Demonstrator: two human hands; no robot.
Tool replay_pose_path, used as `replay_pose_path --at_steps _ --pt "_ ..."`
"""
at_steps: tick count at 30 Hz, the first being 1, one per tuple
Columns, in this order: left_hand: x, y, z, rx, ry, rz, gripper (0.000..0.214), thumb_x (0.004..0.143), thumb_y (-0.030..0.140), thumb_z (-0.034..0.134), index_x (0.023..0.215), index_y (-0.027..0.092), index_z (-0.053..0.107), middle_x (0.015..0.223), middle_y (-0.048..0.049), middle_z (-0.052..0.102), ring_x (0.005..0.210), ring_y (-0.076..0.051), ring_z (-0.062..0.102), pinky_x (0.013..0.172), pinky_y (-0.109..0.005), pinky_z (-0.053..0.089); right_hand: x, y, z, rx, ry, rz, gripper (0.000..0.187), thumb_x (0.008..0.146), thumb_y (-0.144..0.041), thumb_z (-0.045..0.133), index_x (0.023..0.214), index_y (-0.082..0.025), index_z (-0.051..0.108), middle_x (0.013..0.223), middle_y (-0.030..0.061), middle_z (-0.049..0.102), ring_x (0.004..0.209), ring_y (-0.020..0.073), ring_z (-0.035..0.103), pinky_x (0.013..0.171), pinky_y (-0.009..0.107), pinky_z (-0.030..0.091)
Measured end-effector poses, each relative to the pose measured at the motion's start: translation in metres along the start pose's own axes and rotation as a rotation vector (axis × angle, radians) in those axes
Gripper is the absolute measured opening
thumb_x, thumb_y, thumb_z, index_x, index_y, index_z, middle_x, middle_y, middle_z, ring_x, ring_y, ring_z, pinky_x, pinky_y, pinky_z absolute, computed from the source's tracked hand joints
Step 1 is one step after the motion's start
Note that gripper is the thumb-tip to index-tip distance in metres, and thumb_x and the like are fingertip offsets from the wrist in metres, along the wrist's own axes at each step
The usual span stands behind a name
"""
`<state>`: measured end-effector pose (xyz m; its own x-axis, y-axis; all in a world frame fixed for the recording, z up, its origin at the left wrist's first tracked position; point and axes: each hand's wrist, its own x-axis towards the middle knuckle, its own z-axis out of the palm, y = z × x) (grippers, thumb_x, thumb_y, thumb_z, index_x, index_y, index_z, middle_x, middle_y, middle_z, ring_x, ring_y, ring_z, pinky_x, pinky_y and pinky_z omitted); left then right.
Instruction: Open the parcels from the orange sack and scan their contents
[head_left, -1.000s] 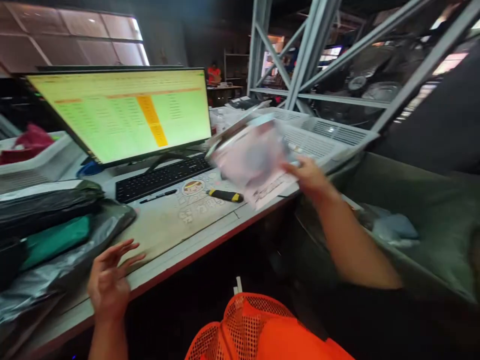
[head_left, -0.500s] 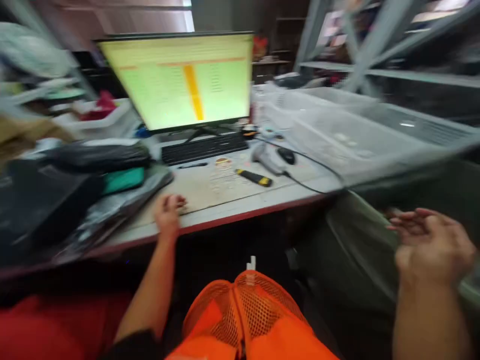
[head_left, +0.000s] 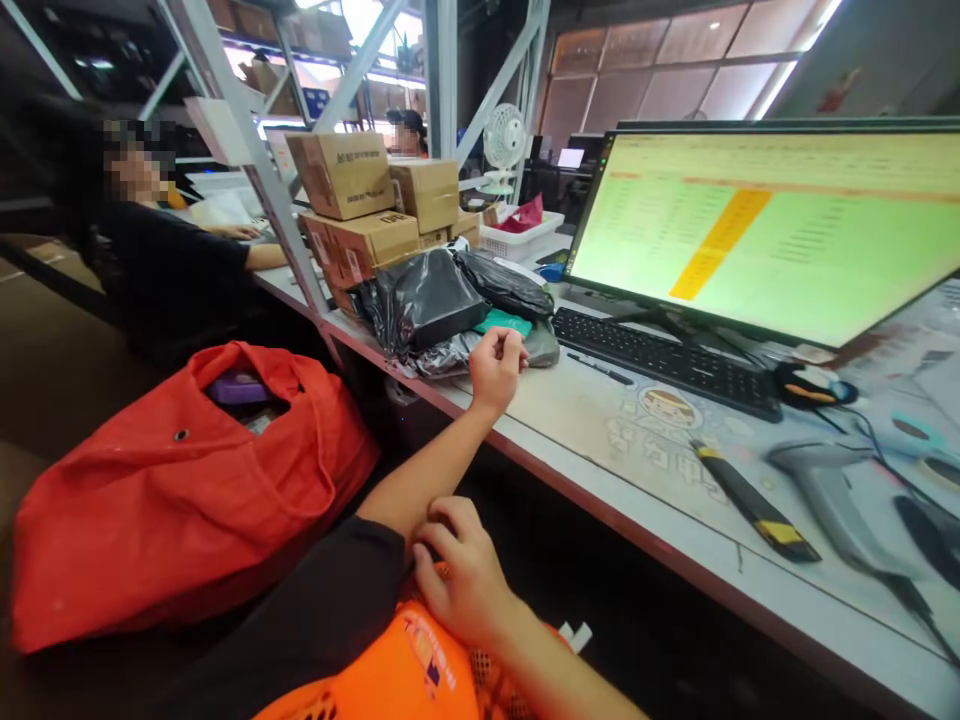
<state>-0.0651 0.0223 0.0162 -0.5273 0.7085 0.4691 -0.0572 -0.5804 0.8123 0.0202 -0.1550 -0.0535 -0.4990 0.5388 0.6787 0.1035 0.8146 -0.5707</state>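
Note:
My left hand (head_left: pixel 496 365) rests in a loose fist on the desk (head_left: pixel 600 500), right beside a pile of black and grey plastic mailers (head_left: pixel 427 300) and a teal parcel (head_left: pixel 502 322). Nothing shows between its fingers. My right hand (head_left: pixel 457 575) lies with bent fingers on my left elbow, above my orange mesh vest (head_left: pixel 405 675), holding nothing. A black keyboard (head_left: pixel 660 360) and a monitor (head_left: pixel 750 230) with a green and yellow spreadsheet stand further right.
A yellow-tipped utility knife (head_left: pixel 750 500), a grey barcode scanner (head_left: pixel 832 500) and a pen (head_left: pixel 600 368) lie on the desk. Cardboard boxes (head_left: pixel 352 175) are stacked behind the mailers. A red bag (head_left: pixel 187 480) sits at my left. A person in black (head_left: pixel 165 260) sits further left.
My view has swung left. My right hand has let go of the pale parcel and come back to my left elbow. My left hand has moved up to the mailers and curled shut.

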Motion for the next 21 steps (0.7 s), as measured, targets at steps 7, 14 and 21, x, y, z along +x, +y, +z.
replay_pose_path --at_steps 7,14,21 --pt "-0.011 0.003 0.019 0.294 -0.189 0.212 0.024 0.098 0.040 0.057 0.083 0.021 0.062 0.068 0.0018 0.065 0.061 -0.012 0.062 0.064 -0.023 0.047 0.018 0.019 -0.021 -0.207 0.199 0.043 0.035 0.093 -0.016 0.057 0.127 -0.016 0.060 0.127 0.0183 0.059 0.123 0.0293 0.057 0.103 0.049 0.055" --pt "0.049 0.057 -0.032 0.714 -0.248 0.473 0.021 0.093 0.037 0.067 0.104 0.019 0.071 0.106 -0.0092 0.074 0.101 -0.023 0.068 0.097 -0.034 0.051 -0.041 0.013 -0.013 0.244 -0.431 0.200 0.013 0.094 -0.023 0.056 0.088 -0.024 0.067 0.095 0.0035 0.071 0.086 0.0182 0.069 0.077 0.028 0.057" --pt "0.088 0.050 -0.135 1.584 -0.419 0.272 0.066 0.097 0.039 0.060 0.156 0.013 0.045 0.164 -0.0201 0.039 0.155 -0.042 0.032 0.123 -0.061 0.029 -0.072 0.053 -0.075 0.118 -0.127 0.568 0.034 0.104 -0.042 0.050 0.085 -0.021 0.069 0.082 0.0048 0.071 0.075 0.0199 0.067 0.070 0.030 0.053"
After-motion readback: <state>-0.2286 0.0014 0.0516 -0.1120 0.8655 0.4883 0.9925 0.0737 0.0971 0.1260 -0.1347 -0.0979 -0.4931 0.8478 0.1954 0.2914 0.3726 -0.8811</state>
